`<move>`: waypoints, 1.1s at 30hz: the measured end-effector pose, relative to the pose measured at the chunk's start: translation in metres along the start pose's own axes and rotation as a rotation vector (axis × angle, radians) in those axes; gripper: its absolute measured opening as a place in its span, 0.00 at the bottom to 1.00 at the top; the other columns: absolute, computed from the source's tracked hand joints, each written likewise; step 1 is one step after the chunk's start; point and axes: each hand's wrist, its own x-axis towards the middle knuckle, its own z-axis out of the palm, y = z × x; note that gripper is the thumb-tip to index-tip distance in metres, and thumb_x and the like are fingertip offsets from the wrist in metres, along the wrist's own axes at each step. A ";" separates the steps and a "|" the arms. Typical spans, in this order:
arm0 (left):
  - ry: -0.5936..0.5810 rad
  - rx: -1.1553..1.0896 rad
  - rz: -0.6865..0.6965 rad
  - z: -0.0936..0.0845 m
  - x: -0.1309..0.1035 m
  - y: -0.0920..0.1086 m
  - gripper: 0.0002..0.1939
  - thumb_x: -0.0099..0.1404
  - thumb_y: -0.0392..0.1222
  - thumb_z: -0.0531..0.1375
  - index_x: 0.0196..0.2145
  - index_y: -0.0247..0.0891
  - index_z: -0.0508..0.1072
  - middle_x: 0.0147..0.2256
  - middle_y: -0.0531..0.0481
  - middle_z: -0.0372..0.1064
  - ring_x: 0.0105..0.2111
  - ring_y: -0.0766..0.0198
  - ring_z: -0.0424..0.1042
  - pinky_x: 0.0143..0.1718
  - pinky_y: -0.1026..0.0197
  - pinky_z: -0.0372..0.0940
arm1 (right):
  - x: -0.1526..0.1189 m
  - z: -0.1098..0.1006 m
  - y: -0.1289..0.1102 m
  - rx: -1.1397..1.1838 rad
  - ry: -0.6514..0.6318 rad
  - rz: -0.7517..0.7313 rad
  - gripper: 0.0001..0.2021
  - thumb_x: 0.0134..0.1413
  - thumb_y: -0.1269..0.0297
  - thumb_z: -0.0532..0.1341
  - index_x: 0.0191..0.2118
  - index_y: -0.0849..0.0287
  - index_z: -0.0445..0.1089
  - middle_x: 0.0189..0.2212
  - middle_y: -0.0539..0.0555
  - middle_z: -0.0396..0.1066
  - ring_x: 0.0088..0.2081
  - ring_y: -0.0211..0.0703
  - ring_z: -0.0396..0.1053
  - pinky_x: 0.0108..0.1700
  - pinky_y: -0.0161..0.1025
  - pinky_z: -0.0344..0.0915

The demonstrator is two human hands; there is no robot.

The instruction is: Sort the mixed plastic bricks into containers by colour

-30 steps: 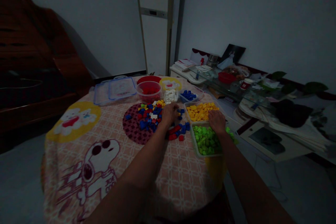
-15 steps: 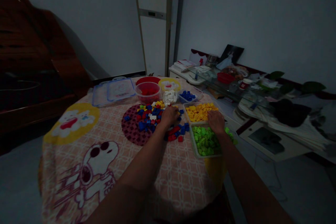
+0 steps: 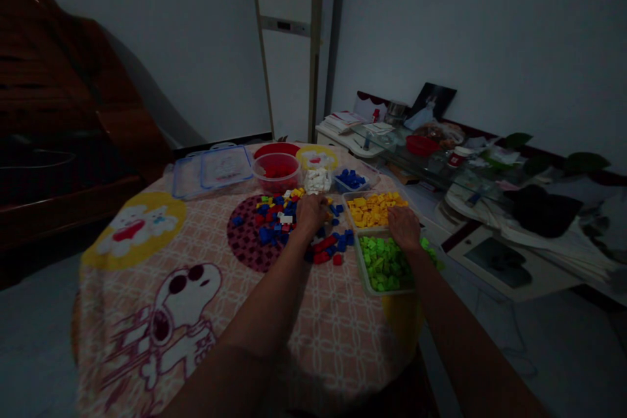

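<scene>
My left hand is over the right part of a loose pile of mixed blocks, its fingers curled down and their tips hidden. My right hand rests at the right edge of the yellow blocks, above the container of green blocks; its fingertips are too dark to make out. Behind my left hand are white blocks. Blue blocks lie in a clear container at the back right. A clear round tub holds red blocks.
Two clear lids with blue rims lie at the back left of the cloth-covered round table. A cluttered glass-topped stand runs along the right. A wooden bench stands at the left.
My left hand has shifted slightly left and away from me over the pile. My right hand has hardly moved.
</scene>
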 end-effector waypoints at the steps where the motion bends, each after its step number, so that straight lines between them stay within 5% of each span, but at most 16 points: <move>1: 0.004 -0.002 0.028 0.002 0.001 -0.001 0.23 0.61 0.28 0.54 0.50 0.39 0.79 0.48 0.41 0.77 0.51 0.52 0.73 0.55 0.53 0.66 | 0.000 0.000 0.000 0.003 0.000 0.000 0.18 0.67 0.67 0.48 0.50 0.59 0.75 0.52 0.60 0.74 0.55 0.50 0.66 0.60 0.46 0.56; 7: -0.110 0.039 0.212 0.012 0.005 0.002 0.27 0.63 0.29 0.56 0.59 0.40 0.70 0.59 0.40 0.68 0.57 0.52 0.69 0.60 0.49 0.62 | -0.002 0.004 0.002 0.042 0.040 0.012 0.20 0.67 0.66 0.46 0.50 0.61 0.74 0.53 0.60 0.74 0.56 0.51 0.65 0.61 0.48 0.55; 13: -0.167 0.164 0.134 0.012 0.005 0.005 0.21 0.66 0.33 0.54 0.54 0.39 0.73 0.52 0.36 0.71 0.52 0.47 0.71 0.52 0.50 0.66 | -0.003 0.006 0.002 0.071 0.086 0.013 0.20 0.65 0.66 0.47 0.49 0.60 0.75 0.52 0.61 0.75 0.55 0.52 0.66 0.59 0.51 0.58; 23: -0.188 0.059 0.064 0.009 0.007 0.002 0.16 0.70 0.36 0.51 0.48 0.39 0.76 0.47 0.41 0.76 0.48 0.52 0.75 0.49 0.55 0.67 | -0.002 -0.001 0.000 0.036 0.048 0.008 0.19 0.67 0.66 0.47 0.48 0.60 0.75 0.51 0.60 0.75 0.54 0.52 0.67 0.58 0.48 0.58; 29: -0.126 -0.032 0.062 0.007 0.007 -0.001 0.15 0.66 0.34 0.55 0.46 0.39 0.78 0.47 0.41 0.77 0.49 0.54 0.74 0.52 0.56 0.66 | -0.003 0.000 0.000 0.002 0.039 0.015 0.19 0.67 0.66 0.47 0.50 0.60 0.74 0.52 0.61 0.74 0.55 0.51 0.66 0.58 0.46 0.58; 33: 0.020 -0.185 0.079 0.006 0.007 0.002 0.15 0.66 0.33 0.56 0.48 0.37 0.77 0.48 0.41 0.76 0.50 0.55 0.74 0.56 0.54 0.65 | -0.002 0.004 0.002 0.006 0.087 -0.007 0.19 0.67 0.66 0.48 0.48 0.60 0.75 0.51 0.61 0.75 0.54 0.52 0.67 0.59 0.47 0.58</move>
